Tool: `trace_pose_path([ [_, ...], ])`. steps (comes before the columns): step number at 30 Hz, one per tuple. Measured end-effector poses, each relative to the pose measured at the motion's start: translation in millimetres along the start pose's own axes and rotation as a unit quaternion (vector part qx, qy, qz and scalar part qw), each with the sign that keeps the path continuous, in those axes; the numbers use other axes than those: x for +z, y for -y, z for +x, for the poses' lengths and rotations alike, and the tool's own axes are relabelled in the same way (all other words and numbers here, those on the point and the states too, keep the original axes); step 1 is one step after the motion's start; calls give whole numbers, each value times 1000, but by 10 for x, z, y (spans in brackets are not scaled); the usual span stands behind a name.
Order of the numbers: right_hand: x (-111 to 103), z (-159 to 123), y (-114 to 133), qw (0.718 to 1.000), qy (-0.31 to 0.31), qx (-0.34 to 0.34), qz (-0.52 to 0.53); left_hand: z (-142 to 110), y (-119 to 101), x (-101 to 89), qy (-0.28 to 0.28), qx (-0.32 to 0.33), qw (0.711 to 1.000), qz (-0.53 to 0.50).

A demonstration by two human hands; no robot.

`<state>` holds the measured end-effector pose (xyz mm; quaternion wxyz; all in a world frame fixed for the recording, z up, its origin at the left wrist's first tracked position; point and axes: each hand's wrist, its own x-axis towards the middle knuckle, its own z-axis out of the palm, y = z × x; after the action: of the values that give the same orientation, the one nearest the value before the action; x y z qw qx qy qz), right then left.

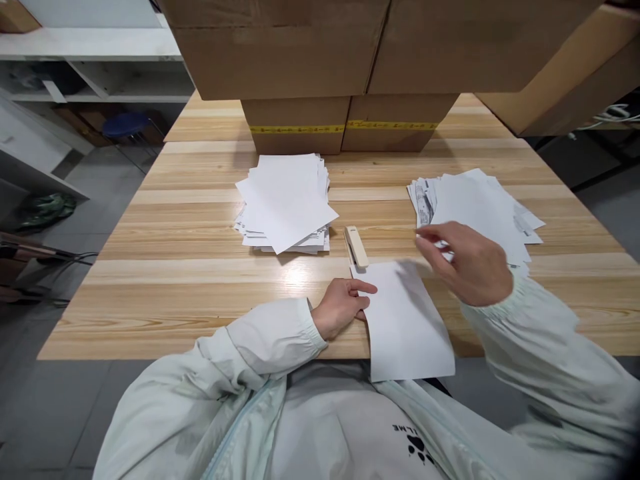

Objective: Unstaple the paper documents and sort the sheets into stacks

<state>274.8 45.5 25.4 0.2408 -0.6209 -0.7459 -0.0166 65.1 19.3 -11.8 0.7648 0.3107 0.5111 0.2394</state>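
Observation:
A sheet of white paper (407,327) lies at the table's front edge, its near end hanging past the edge and curling. My left hand (345,305) is closed on its left edge, fingers on top. A cream stapler (356,247) rests at the paper's far left corner, its near end touching or overlapping that corner; which one I cannot tell. My right hand (467,261) is raised between this sheet and the right-hand paper pile (475,200). Its thumb and forefinger are slightly apart with nothing visible between them; the other fingers are curled and partly hidden.
A thicker, uneven stack of papers (287,200) sits left of the stapler on the wooden table (190,267). Large cardboard boxes (300,53) are piled at the back, the upper ones overhanging. Another box (565,80) stands far right. A blue stool (127,125) is on the floor, left.

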Motion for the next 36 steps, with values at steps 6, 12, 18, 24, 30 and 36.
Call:
trace_pose_path([
  [6,701,685,462,991,60,-83,83,47,18,3,6,-6,1000,-21],
  [12,1171,764,673,988,131,-42,67,71,32,-13,12,-17,1000,-18],
  [18,1206,644,722,994,74,-77,9,73,24,-11,0,-31,999,-14],
  [24,1274,659,751,996,44,-65,35,80,-9,3,-3,-32,999,-25],
  [30,650,561,466,980,-44,-76,179,-70,90,6,32,6,999,-13],
  [36,-211,-402,-232,936,84,150,306,-455,-52,-5,52,289,949,113],
])
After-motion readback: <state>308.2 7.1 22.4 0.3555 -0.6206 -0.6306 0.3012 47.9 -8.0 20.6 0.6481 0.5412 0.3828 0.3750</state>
